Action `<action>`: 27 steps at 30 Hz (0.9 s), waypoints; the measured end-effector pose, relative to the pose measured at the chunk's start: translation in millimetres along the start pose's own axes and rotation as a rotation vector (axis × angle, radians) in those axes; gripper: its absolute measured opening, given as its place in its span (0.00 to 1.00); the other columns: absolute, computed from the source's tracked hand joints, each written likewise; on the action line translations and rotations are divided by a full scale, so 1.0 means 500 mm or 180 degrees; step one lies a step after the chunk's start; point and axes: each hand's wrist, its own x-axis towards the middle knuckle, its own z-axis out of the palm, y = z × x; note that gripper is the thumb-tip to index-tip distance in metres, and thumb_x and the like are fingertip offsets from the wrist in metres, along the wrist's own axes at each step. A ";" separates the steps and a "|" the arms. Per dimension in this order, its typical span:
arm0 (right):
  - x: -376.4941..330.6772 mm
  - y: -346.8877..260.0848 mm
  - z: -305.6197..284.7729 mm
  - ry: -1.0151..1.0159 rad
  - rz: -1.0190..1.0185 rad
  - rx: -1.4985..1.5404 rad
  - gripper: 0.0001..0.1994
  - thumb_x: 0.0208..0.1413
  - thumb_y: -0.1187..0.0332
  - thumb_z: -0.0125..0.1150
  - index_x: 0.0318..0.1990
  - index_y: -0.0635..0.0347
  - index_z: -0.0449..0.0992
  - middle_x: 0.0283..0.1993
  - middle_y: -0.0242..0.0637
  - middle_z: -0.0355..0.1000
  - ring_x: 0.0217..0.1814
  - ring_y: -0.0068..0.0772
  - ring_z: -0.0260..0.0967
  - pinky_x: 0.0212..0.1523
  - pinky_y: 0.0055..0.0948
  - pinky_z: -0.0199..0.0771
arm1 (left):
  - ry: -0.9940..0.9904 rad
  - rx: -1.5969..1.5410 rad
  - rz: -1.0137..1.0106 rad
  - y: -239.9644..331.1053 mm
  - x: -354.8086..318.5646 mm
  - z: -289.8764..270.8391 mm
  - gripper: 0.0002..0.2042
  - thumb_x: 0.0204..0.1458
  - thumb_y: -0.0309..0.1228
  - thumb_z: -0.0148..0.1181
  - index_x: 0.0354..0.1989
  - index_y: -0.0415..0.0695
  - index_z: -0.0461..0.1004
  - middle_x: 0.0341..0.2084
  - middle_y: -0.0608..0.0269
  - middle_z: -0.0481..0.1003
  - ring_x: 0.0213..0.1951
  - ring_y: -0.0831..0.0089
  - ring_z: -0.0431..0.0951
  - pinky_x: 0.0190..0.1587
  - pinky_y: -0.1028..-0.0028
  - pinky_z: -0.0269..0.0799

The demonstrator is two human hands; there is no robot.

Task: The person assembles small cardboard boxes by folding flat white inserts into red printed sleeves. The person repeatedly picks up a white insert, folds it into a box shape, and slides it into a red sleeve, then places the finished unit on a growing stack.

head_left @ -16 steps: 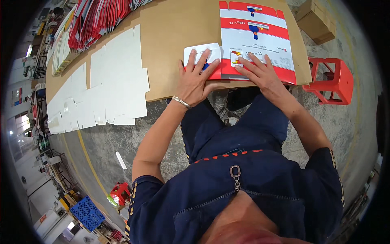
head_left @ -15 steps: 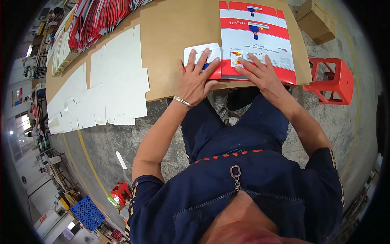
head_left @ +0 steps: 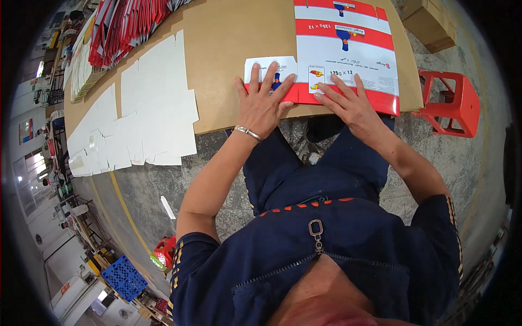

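Note:
A flattened red-and-white printed carton (head_left: 353, 54) lies at the near edge of a cardboard-covered tabletop (head_left: 239, 32). My left hand (head_left: 262, 103), with a metal bracelet at the wrist, rests flat with fingers spread on the carton's smaller left flap (head_left: 287, 66). Spread on the main panel, close to its near edge, is my right hand (head_left: 350, 106). Both palms face down and neither hand grips anything. Parts of the flap and the panel's near edge are hidden under the fingers.
White cardboard sheets (head_left: 147, 119) overhang the table's left edge. Beyond them stands a row of folded red cartons (head_left: 122, 32). A red plastic stool (head_left: 454, 103) and a brown cardboard box (head_left: 429, 24) are on the floor at the right. A blue pallet (head_left: 124, 278) appears far left.
Both hands stay on the carton, with small finger shifts. The carton's right side sits slightly farther right in the picture, as do the stool and box, so the view has moved a little.

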 end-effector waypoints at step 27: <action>-0.125 -0.039 -0.032 0.1383 0.3886 0.5053 0.17 0.66 0.62 0.51 0.57 0.61 0.65 0.46 0.34 0.72 0.41 0.26 0.74 0.37 0.29 0.78 | 0.0097 -0.3980 -0.0139 0.134 -0.016 -0.080 0.42 0.53 0.33 0.64 0.72 0.37 0.45 0.71 0.42 0.44 0.71 0.53 0.49 0.69 0.61 0.49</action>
